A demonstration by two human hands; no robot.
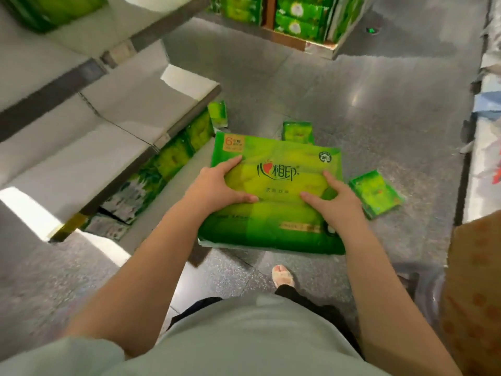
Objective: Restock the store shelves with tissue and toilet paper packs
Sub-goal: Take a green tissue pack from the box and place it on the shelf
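Note:
A large green tissue multipack (pixel 273 161) is held above the grey floor in front of me. My left hand (pixel 217 185) grips its left side, thumb across the top face. My right hand (pixel 333 196) grips its right side, fingers spread on the wrapper. Smaller green packs lie on the floor: one to the right (pixel 375 192), one behind the multipack (pixel 296 131), one near the shelf end (pixel 218 114). The white shelf unit (pixel 108 112) stands at the left, with green packs (pixel 173 156) lined up on its bottom level.
A pallet display of green packs (pixel 298 17) stands across the aisle at the top. Another shelf (pixel 485 147) runs along the right edge. A brown patterned bag or box (pixel 474 294) sits at the lower right. My foot (pixel 282 276) is on the floor below the pack.

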